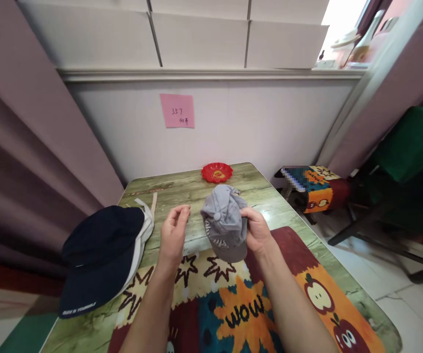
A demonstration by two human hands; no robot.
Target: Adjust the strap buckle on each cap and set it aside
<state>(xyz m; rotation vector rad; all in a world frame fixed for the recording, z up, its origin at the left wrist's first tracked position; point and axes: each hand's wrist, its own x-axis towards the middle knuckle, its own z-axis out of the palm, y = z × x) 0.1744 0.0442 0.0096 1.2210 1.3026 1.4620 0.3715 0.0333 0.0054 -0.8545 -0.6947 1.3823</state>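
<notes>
A small grey cap (223, 220) with white lettering hangs over the table, its brim pointing down toward me. My right hand (257, 229) grips its right edge, thumb in front. To the left of the cap is my left hand (174, 230), thumb and fingers pressed together; no object can be made out between them, and it is apart from the cap. A navy cap (103, 245) lies at the table's left edge, on top of a white cap (145, 228) whose straps stick up at the back.
A red scalloped dish (216, 172) sits at the table's (141, 186) back. A colourful mat (207, 299) covers the front. A pink note (177, 111) is on the wall. To the right are a stool (317, 189) and a dark frame with green cloth (411, 142).
</notes>
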